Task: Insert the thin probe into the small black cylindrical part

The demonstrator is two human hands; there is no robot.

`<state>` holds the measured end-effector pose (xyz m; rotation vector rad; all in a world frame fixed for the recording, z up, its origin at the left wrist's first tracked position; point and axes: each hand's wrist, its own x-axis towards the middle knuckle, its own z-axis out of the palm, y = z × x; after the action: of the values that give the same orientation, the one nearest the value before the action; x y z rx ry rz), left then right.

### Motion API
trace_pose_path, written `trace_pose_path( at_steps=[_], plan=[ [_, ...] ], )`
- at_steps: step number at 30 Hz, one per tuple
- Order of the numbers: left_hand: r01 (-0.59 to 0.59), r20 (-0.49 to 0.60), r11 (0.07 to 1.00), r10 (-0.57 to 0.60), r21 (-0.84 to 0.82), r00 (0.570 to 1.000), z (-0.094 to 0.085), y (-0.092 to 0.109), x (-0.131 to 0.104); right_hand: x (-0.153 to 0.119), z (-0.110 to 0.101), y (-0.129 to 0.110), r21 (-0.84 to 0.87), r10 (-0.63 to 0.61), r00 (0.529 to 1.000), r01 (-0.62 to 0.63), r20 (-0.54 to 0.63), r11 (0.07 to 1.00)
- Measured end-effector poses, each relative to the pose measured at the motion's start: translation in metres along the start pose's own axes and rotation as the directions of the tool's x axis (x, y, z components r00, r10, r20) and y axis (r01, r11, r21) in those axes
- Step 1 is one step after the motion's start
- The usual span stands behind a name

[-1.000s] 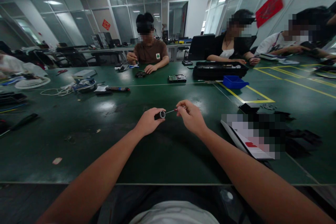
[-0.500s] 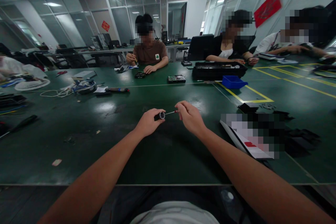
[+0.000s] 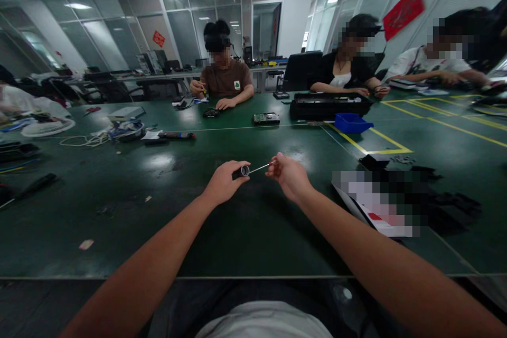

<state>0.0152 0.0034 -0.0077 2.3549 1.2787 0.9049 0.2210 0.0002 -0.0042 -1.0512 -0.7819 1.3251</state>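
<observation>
My left hand (image 3: 223, 182) is closed round a small black cylinder (image 3: 244, 171) with a pale ring at its end, which faces right. My right hand (image 3: 291, 175) pinches the red handle of a thin screwdriver (image 3: 259, 168). Its metal shaft points left and slightly down, with the tip at the cylinder's ringed end. Whether the tip sits inside or only touches the rim, I cannot tell. Both hands are above the dark green table (image 3: 253, 232). Most of the cylinder's body is hidden by my left fingers.
A white case (image 3: 356, 200) with black parts lies at right. Beyond are a blue bin (image 3: 352, 123), a long black housing (image 3: 328, 106) and a hard drive (image 3: 266, 118). Left are a cable bundle (image 3: 127, 130) and a black-handled screwdriver (image 3: 41, 182). Several people sit around the table.
My right hand has turned, so its fingers and palm show more. The screwdriver's handle end has risen a little, tilting the shaft more steeply. My left hand stays nearly in place.
</observation>
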Motion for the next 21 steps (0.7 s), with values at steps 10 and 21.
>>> trace_pose_path(
  at_steps=[10, 21],
  plan=[
    [0.023, 0.003, 0.998, -0.024, 0.054, 1.0, 0.001, 0.0, -0.001, 0.001, -0.001, 0.007, -0.14, -0.262, 0.965, 0.256, -0.026, 0.957],
    [0.031, 0.013, 0.996, -0.033, 0.083, 0.999, 0.0, -0.002, -0.001, -0.014, -0.001, -0.008, -0.511, -0.389, 0.914, 0.39, 0.114, 0.766]
  ],
)
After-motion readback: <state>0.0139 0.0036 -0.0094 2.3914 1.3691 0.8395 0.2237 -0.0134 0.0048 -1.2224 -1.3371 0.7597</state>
